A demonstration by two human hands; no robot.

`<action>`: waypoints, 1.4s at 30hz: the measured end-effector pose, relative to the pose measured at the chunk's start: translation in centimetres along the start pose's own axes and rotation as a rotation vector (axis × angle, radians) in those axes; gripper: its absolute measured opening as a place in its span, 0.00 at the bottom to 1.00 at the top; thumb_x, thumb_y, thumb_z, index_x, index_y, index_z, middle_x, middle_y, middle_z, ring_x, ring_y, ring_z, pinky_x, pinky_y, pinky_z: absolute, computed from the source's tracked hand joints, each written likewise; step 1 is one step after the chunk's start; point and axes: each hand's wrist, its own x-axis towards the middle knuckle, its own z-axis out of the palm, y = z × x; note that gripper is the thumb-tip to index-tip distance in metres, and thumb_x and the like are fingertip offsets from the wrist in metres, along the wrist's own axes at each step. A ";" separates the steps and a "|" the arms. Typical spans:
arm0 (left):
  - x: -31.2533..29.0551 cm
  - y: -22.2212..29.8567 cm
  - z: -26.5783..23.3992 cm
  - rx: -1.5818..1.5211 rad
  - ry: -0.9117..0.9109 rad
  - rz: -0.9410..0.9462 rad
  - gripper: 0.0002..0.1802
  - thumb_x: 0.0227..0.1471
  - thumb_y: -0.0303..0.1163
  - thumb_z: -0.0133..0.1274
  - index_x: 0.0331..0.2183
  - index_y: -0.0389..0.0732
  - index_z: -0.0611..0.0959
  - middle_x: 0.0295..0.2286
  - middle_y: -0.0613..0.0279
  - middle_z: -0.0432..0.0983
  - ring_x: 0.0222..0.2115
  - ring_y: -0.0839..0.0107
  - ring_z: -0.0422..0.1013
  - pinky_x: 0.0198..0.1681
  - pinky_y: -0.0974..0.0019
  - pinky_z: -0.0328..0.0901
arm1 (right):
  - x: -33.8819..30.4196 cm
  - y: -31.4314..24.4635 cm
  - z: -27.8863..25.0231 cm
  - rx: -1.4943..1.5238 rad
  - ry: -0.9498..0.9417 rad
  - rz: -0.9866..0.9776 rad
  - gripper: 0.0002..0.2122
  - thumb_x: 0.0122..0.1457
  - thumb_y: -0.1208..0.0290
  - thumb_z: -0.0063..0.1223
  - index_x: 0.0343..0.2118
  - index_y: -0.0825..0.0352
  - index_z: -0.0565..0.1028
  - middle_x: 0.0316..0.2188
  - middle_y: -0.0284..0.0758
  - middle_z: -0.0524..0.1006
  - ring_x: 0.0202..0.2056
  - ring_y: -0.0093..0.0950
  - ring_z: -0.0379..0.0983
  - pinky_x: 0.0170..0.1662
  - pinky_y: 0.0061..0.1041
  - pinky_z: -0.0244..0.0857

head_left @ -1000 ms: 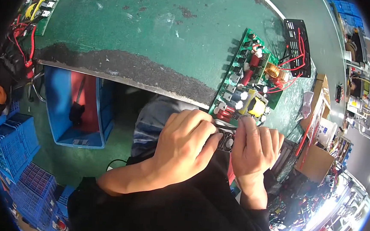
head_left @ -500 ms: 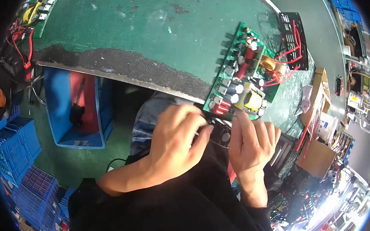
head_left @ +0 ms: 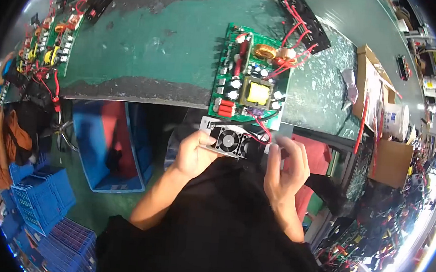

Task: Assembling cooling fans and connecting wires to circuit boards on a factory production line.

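Note:
A silver metal end panel (head_left: 207, 123) carrying a square black cooling fan (head_left: 229, 141) sits at the bench's front edge, tilted towards me. My left hand (head_left: 194, 155) grips its left end between thumb and fingers. Beside the panel's right end is my right hand (head_left: 287, 170), thumb and fingers apart, nothing visible between them. Red and black wires (head_left: 264, 130) run from the panel to a green circuit board (head_left: 259, 70) just beyond. The board bears a yellow transformer (head_left: 258, 94), copper coils and red capacitors. More red wires link it to a black panel (head_left: 307, 22).
More circuit boards (head_left: 47, 48) lie at the bench's far left. Beneath the bench stands a blue bin (head_left: 93, 147), with blue crates (head_left: 44, 194) further left. A cardboard box (head_left: 366, 80) and a white tub (head_left: 396, 120) are at the right.
The view has turned, so the bench and board appear further left. The fan panel, mostly hidden by my hands before, now shows. My hands are wider apart, the left at the panel's end.

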 end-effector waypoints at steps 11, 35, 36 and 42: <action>-2.2 -0.5 0.8 0.361 0.084 0.169 0.33 0.48 0.29 0.44 0.57 0.29 0.67 0.54 0.47 0.70 0.57 0.58 0.66 0.62 0.55 0.57 | -0.6 3.2 0.9 0.522 -0.121 0.664 0.10 0.65 0.73 0.51 0.44 0.73 0.76 0.33 0.30 0.77 0.34 0.14 0.69 0.40 0.16 0.63; -4.8 1.0 6.1 1.772 0.696 0.442 0.11 0.56 0.33 0.57 0.34 0.37 0.75 0.24 0.62 0.72 0.24 0.73 0.69 0.29 0.67 0.65 | -2.0 5.1 -0.4 1.567 0.104 1.125 0.16 0.63 0.72 0.53 0.53 0.70 0.72 0.33 0.28 0.77 0.36 0.19 0.75 0.42 0.21 0.66; -4.9 1.0 6.8 1.858 0.778 0.601 0.11 0.53 0.28 0.60 0.28 0.37 0.73 0.18 0.65 0.66 0.19 0.77 0.62 0.23 0.68 0.59 | -1.7 4.0 -0.9 1.548 0.142 1.124 0.17 0.63 0.72 0.52 0.54 0.71 0.71 0.32 0.28 0.76 0.34 0.19 0.74 0.42 0.21 0.65; -2.3 -0.4 12.7 1.716 0.233 0.707 0.07 0.51 0.21 0.60 0.25 0.35 0.78 0.18 0.66 0.68 0.17 0.81 0.62 0.20 0.73 0.55 | -2.2 3.1 -1.2 1.402 0.220 0.852 0.15 0.65 0.70 0.50 0.50 0.75 0.72 0.31 0.29 0.70 0.31 0.18 0.66 0.36 0.17 0.61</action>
